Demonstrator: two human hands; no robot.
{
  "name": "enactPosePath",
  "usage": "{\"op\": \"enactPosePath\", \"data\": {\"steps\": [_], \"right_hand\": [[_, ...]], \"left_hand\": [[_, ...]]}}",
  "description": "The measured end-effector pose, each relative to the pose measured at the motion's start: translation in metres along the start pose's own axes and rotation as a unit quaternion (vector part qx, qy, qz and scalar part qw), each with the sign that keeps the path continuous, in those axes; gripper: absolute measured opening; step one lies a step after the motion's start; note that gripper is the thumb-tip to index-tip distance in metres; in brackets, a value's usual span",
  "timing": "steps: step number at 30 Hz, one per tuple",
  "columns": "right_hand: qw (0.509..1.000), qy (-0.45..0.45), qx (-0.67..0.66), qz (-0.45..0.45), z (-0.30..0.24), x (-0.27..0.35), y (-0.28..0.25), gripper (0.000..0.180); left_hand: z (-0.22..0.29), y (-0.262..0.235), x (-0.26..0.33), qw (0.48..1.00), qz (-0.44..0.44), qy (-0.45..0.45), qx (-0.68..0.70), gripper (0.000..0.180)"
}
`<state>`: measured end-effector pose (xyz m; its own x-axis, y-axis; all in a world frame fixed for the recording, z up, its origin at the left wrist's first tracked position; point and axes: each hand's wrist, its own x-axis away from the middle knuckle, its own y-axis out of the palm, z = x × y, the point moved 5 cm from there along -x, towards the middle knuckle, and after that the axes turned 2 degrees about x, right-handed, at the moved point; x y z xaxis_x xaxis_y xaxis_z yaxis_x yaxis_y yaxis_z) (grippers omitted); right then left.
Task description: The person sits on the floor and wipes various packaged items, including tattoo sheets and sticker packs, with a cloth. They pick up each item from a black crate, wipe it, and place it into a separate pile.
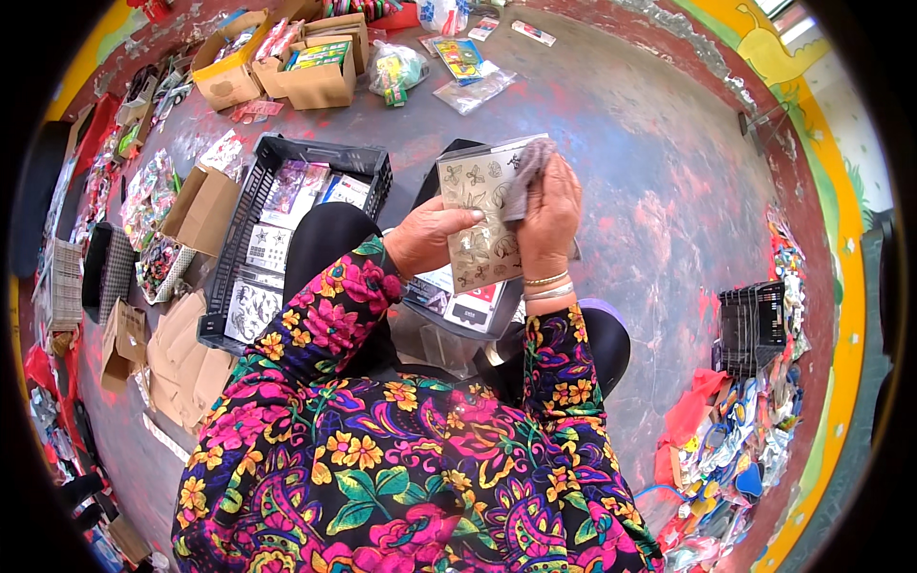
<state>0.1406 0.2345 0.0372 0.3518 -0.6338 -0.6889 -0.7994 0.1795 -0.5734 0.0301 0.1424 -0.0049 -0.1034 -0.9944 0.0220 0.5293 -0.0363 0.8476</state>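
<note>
My left hand (427,236) grips the left edge of a flat clear packet (473,250) printed with dark floral and butterfly designs, its thumb lying on the front. A greyish-mauve cloth (523,181) is bunched in my right hand (551,215), pressed against the packet's right side. Bracelets circle the right wrist. Below the packet, a dark tray (417,304) rests by my knees, with printed packets in it, partly hidden by my hands. At my left knee stands a black plastic crate (355,156) holding several packets with black-and-white designs.
Cardboard boxes (323,88) of packaged goods stand at the far left, near clear plastic bags (399,67). Flattened cardboard (181,358) lies left of the crate. On the right are another black crate (752,329) and a heap of colourful items (731,458) along the wall.
</note>
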Motion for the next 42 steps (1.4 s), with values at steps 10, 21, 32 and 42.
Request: {"op": "enactPosePath", "data": {"steps": [10,21,32,42], "right_hand": [[0.992,-0.126,0.005,-0.014,-0.047,-0.006,-0.011,0.032],[0.915,0.335,-0.182,0.135,0.095,0.008,-0.023,0.023],[0.980,-0.185,-0.061,-0.036,-0.081,0.032,0.008,0.030],[0.996,-0.042,0.066,0.041,-0.007,0.006,0.004,0.022]], "left_hand": [[-0.006,-0.006,-0.001,0.999,0.019,-0.023,-0.028,0.037],[0.030,-0.011,0.000,0.995,0.034,0.077,0.051,0.039],[0.021,-0.022,-0.014,0.977,-0.072,0.018,0.200,0.037],[0.019,-0.008,-0.009,0.987,0.037,0.035,0.152,0.036]]}}
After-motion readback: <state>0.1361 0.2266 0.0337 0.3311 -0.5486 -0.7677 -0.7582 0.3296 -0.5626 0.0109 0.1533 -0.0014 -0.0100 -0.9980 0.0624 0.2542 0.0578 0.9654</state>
